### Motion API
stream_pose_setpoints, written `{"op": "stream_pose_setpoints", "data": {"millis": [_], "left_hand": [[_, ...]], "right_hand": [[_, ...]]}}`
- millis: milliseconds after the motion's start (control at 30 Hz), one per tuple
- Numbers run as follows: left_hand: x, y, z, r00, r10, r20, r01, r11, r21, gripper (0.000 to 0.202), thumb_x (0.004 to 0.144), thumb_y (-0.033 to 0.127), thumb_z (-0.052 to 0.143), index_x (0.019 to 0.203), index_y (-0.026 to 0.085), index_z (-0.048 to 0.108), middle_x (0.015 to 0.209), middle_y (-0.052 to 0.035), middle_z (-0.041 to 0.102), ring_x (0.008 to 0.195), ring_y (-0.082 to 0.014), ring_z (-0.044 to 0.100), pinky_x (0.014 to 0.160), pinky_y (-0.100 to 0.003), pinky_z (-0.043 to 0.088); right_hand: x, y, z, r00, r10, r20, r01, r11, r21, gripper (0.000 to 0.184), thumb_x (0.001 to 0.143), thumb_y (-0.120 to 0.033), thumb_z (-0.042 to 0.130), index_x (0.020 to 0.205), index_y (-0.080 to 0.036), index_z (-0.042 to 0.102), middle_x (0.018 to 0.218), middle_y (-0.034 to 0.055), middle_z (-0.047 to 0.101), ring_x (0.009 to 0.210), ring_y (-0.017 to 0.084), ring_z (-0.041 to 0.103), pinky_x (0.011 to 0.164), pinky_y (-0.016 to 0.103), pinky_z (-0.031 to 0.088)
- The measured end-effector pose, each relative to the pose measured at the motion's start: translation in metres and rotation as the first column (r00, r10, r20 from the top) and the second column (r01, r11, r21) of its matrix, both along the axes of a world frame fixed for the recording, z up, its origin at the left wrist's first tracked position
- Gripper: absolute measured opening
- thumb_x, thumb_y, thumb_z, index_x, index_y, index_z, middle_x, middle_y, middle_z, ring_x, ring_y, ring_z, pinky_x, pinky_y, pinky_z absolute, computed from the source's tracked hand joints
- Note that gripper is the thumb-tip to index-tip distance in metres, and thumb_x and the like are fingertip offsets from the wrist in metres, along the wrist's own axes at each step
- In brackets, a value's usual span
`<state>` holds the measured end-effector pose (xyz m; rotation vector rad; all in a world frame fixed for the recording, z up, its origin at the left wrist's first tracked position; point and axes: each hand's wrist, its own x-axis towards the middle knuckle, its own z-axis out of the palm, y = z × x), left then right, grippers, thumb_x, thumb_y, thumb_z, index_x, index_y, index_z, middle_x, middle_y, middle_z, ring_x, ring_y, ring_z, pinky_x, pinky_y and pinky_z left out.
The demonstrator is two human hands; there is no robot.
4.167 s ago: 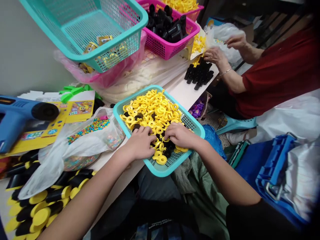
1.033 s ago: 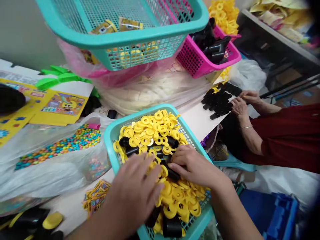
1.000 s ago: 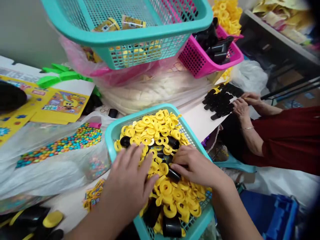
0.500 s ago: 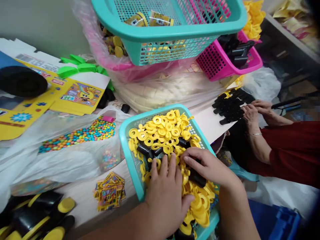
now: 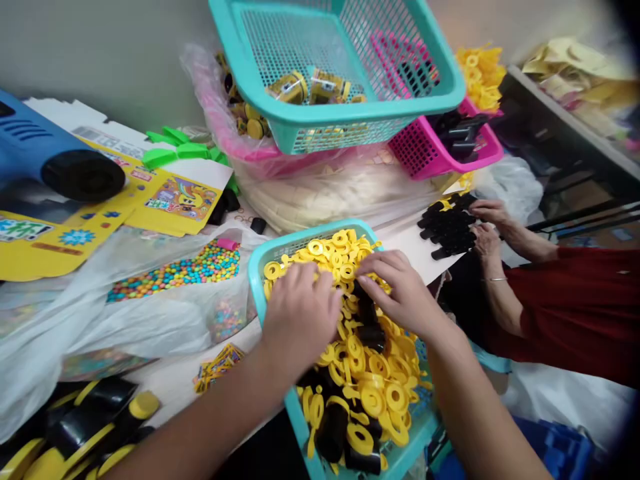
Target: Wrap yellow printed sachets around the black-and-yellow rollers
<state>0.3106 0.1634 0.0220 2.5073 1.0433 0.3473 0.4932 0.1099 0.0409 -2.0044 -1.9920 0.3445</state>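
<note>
Biggest thing first: the table (image 5: 407, 239), crowded right up to the fingertips. Beyond both hands a top basket (image 5: 345, 130) sits high on stuffed plastic bags, and a pink basket (image 5: 425, 150) is tucked in at its right. Out past the right hand's knuckles a co-worker in a red sleeve (image 5: 575, 300) has one hand (image 5: 486, 241) touching a black pile (image 5: 447, 223) on the table edge. Off the left thumb's side lies a bag (image 5: 150, 320) of coloured beads. Further that way are yellow cards (image 5: 45, 250) and a blue tool (image 5: 35, 157).

Now the basket (image 5: 257, 263), teal, right under both palms and heaped with yellow rings (image 5: 373, 400). Black tubes (image 5: 371, 333) poke up through them, just below the right fingertips. The left hand (image 5: 300, 313) lies knuckles-up on the heap with its fingers bent down into the rings. It is blurred, and I can't tell if it has hold of anything. The right hand (image 5: 400, 293) is close beside it, fingers curled, tips among the rings by a tube. Whether they have pinched anything is hidden from here. Near the left wrist, on bare table, sits a little stack of stickers (image 5: 217, 365).
</note>
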Motion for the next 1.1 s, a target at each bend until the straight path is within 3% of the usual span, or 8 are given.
{"op": "stream_pose_setpoints", "data": {"millis": [67,167,433,533,667,800,933,1100], "left_hand": [[0.003,0.019,-0.005,0.99,0.099,-0.099,-0.093,0.994,0.066,0.039,0.088,0.035,0.045,0.118,0.012,0.054,0.113,-0.0174,0.057,0.104,-0.0332,0.049,0.082,-0.045,0.045],[0.004,0.03,-0.015,0.984,0.03,-0.177,-0.02,0.998,0.059,0.052,0.087,0.041,0.045,0.132,0.016,0.043,0.111,-0.017,0.058,0.1,-0.0336,0.051,0.077,-0.043,0.045],[-0.018,0.02,-0.003,0.931,-0.363,0.029,0.362,0.914,-0.185,0.032,0.091,0.029,0.036,0.077,0.02,0.063,0.078,-0.0047,0.063,0.079,-0.0202,0.056,0.07,-0.033,0.044],[-0.023,0.009,0.001,0.865,-0.482,0.14,0.502,0.838,-0.215,0.026,0.09,0.027,0.041,0.077,0.021,0.063,0.08,-0.003,0.062,0.078,-0.0183,0.057,0.067,-0.03,0.045],[-0.012,0.012,-0.009,0.938,-0.293,0.188,0.327,0.926,-0.188,0.031,0.092,0.021,0.033,0.086,0.019,0.063,0.095,-0.0064,0.063,0.088,-0.0193,0.059,0.077,-0.033,0.048],[0.01,0.028,-0.028,0.998,0.019,0.06,-0.013,0.995,-0.1,0.043,0.094,0.032,0.032,0.13,0.012,0.045,0.13,-0.0168,0.051,0.121,-0.0279,0.046,0.097,-0.045,0.041],[0.014,0.034,-0.032,0.998,-0.018,-0.067,0.011,0.995,-0.095,0.039,0.093,0.029,0.032,0.12,0.019,0.058,0.135,-0.016,0.049,0.115,-0.0325,0.05,0.092,-0.052,0.041],[0.004,0.033,-0.024,0.963,-0.264,-0.045,0.248,0.942,-0.226,0.037,0.088,0.025,0.036,0.07,0.018,0.068,0.123,-0.0114,0.058,0.102,-0.0282,0.055,0.083,-0.046,0.047]], "right_hand": [[-0.004,0.017,-0.008,0.997,0.003,0.076,-0.002,1.0,-0.023,0.027,0.09,-0.035,0.047,0.11,-0.021,0.058,0.123,0.0111,0.054,0.117,0.027,0.043,0.099,0.047,0.034],[-0.011,0.028,-0.018,0.992,0.007,0.127,0.009,0.992,-0.123,0.048,0.086,-0.045,0.051,0.127,-0.021,0.049,0.138,0.0135,0.041,0.128,0.033,0.031,0.102,0.055,0.028],[-0.006,-0.018,0.04,0.969,0.146,-0.201,-0.226,0.853,-0.47,0.033,0.087,-0.037,0.053,0.118,-0.026,0.059,0.131,0.0076,0.05,0.121,0.024,0.046,0.101,0.04,0.038],[0.008,-0.009,0.045,0.947,0.065,-0.315,-0.198,0.89,-0.411,0.029,0.091,-0.036,0.046,0.112,-0.023,0.062,0.114,0.0082,0.062,0.106,0.021,0.057,0.094,0.035,0.044],[0.015,0.025,0.006,0.977,-0.066,-0.205,0.042,0.992,-0.12,0.032,0.095,-0.036,0.038,0.115,-0.022,0.058,0.118,0.0086,0.06,0.115,0.022,0.05,0.102,0.042,0.036],[-0.003,0.04,-0.024,1.0,-0.006,-0.022,0.001,0.975,-0.222,0.034,0.094,-0.037,0.038,0.116,-0.02,0.057,0.13,0.0114,0.05,0.125,0.026,0.038,0.106,0.05,0.026],[-0.019,0.025,-0.009,0.953,0.24,-0.186,-0.298,0.853,-0.429,0.028,0.093,-0.034,0.041,0.096,-0.017,0.064,0.107,0.009,0.06,0.107,0.021,0.05,0.1,0.039,0.036],[-0.016,0.007,0.017,0.938,0.157,-0.309,-0.31,0.777,-0.548,0.021,0.09,-0.029,0.046,0.099,-0.019,0.063,0.099,0.0065,0.064,0.094,0.019,0.057,0.085,0.032,0.045]]}}
